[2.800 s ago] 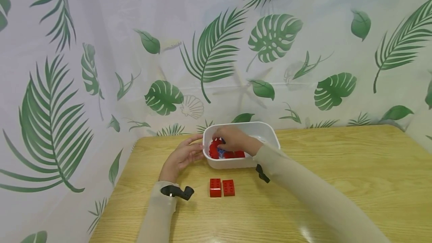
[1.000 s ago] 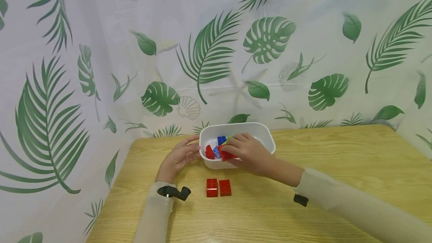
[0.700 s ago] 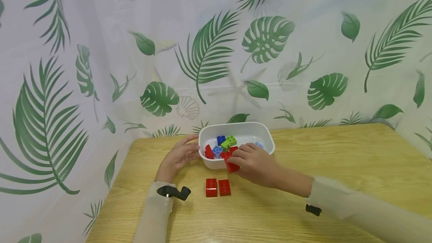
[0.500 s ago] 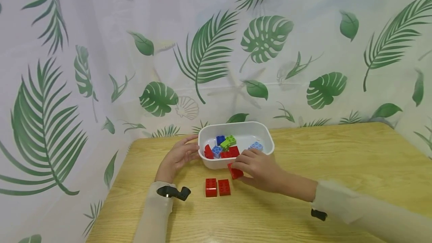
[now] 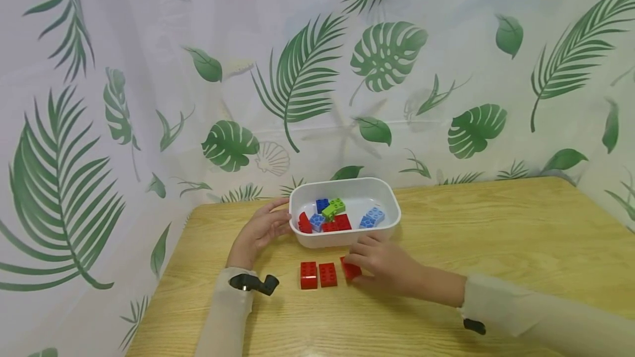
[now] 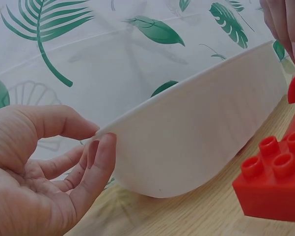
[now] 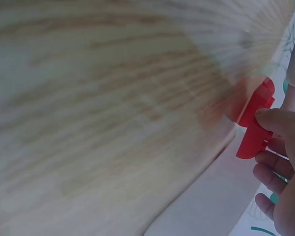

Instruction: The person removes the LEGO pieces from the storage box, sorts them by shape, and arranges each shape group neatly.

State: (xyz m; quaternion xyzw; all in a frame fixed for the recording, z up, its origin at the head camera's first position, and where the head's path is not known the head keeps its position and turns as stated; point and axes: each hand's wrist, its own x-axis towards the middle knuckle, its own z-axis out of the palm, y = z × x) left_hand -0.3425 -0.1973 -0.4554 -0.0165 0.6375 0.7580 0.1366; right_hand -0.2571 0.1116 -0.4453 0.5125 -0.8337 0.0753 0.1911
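In the head view my right hand [image 5: 384, 263] pinches a red toy building brick [image 5: 351, 271] close over the table. The right wrist view shows this red brick [image 7: 255, 130] between thumb and fingers, with a curved end. To its left, two red studded bricks stand side by side, a taller one [image 5: 308, 275] and a flatter one [image 5: 328, 274]. My left hand [image 5: 262, 230] is at the left end of a white plastic tub [image 5: 342, 240]. Up close in the left wrist view, the thumb and a finger of the left hand [image 6: 54, 167] pinch the tub's rim [image 6: 137, 109].
Inside the tub lie red bricks [image 5: 342, 222], light blue bricks [image 5: 374, 215], green bricks [image 5: 336, 206] and a dark blue brick [image 5: 322, 204]. The wooden table [image 5: 496, 236] reaches back to a leaf-printed curtain [image 5: 421, 142].
My right hand has come out of the tub with a red brick and moved toward me, down beside the two red bricks. The left hand has stayed at the tub's end.
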